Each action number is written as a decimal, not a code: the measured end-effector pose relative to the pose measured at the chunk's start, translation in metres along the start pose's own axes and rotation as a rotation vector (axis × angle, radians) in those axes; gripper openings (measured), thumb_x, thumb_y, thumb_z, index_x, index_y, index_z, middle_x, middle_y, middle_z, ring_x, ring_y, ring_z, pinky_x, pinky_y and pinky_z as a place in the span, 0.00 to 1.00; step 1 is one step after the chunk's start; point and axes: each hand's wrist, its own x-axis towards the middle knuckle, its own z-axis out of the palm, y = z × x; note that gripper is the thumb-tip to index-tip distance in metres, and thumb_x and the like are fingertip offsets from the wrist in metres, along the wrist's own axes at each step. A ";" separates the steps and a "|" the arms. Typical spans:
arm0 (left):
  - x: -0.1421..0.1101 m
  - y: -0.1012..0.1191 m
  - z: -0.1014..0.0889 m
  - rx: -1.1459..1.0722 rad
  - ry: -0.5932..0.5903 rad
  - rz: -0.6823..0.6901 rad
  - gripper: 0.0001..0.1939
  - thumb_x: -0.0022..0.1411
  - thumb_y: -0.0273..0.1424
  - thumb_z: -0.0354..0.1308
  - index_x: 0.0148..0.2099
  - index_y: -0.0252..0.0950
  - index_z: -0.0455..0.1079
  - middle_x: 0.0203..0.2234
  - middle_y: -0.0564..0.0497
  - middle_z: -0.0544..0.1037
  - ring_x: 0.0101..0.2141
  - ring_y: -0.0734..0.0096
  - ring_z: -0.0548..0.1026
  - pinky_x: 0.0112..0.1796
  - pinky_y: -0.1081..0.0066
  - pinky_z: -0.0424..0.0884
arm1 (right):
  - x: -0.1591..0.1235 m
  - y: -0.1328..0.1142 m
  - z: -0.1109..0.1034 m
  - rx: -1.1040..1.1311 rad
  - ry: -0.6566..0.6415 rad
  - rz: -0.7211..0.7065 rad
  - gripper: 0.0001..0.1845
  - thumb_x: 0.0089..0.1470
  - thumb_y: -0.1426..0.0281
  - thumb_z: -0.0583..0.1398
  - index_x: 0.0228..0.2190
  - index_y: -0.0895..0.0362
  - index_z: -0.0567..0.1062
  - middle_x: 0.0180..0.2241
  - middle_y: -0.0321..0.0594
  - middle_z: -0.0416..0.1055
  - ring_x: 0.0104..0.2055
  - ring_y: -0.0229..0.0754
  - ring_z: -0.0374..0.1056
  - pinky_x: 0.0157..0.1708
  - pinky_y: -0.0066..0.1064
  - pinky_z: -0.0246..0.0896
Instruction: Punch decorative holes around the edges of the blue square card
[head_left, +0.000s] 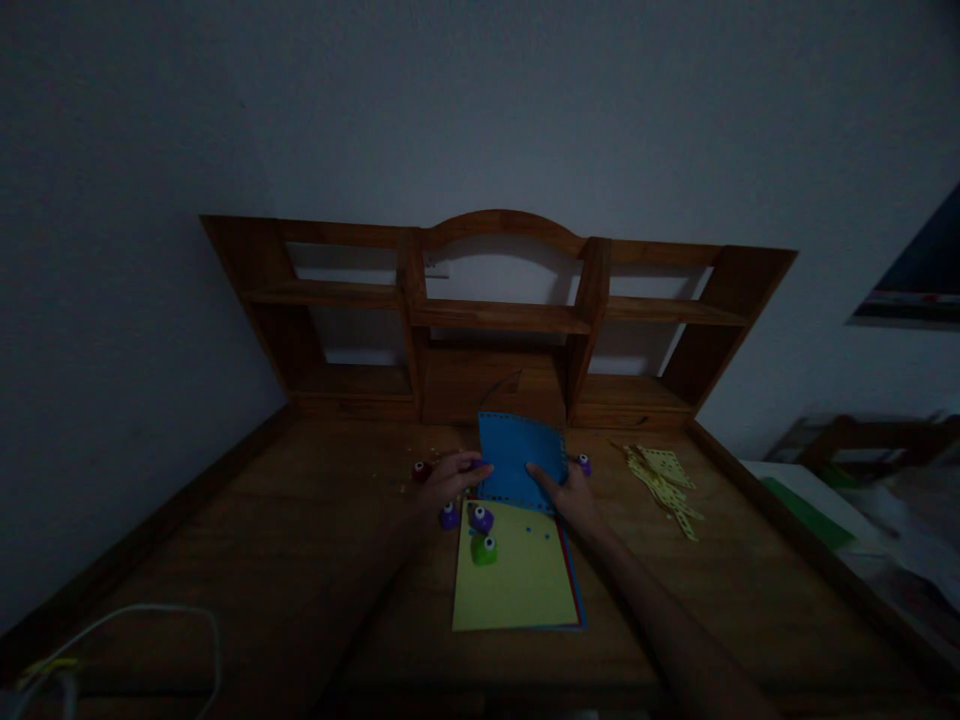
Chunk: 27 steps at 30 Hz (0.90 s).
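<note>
Fingers of both hands pinching blue sheet, left hand, right hand, above yellow sheet

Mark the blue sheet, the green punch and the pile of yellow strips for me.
blue sheet [521, 460]: head view, middle of the raised face.
green punch [484, 549]: head view, its rounded top.
yellow strips [664, 478]: head view, centre of the pile.

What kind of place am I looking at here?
Probably a home craft desk in a dim room: a wooden desk with a shelf unit, coloured paper sheets, small paper punches and yellow paper scraps.
</note>
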 end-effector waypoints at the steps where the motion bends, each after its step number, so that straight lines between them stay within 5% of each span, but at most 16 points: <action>1: 0.000 0.000 0.000 0.005 -0.002 -0.002 0.19 0.46 0.39 0.74 0.38 0.35 0.78 0.36 0.44 0.81 0.35 0.60 0.77 0.37 0.67 0.70 | 0.000 0.000 0.000 -0.007 -0.004 -0.004 0.26 0.48 0.46 0.65 0.31 0.58 0.77 0.29 0.45 0.78 0.27 0.47 0.73 0.25 0.34 0.69; 18: -0.002 0.004 -0.001 -0.001 -0.114 -0.002 0.23 0.49 0.42 0.72 0.44 0.33 0.78 0.40 0.41 0.81 0.37 0.59 0.79 0.40 0.65 0.73 | 0.001 -0.001 -0.001 0.107 -0.001 0.045 0.28 0.46 0.50 0.68 0.39 0.60 0.78 0.37 0.49 0.79 0.33 0.51 0.76 0.31 0.39 0.74; 27: 0.000 0.004 -0.004 0.012 -0.103 -0.037 0.26 0.41 0.37 0.77 0.44 0.34 0.77 0.39 0.43 0.81 0.37 0.62 0.78 0.40 0.66 0.73 | 0.003 0.004 -0.002 0.143 0.009 0.045 0.29 0.45 0.51 0.69 0.41 0.59 0.77 0.37 0.47 0.80 0.35 0.52 0.77 0.34 0.39 0.75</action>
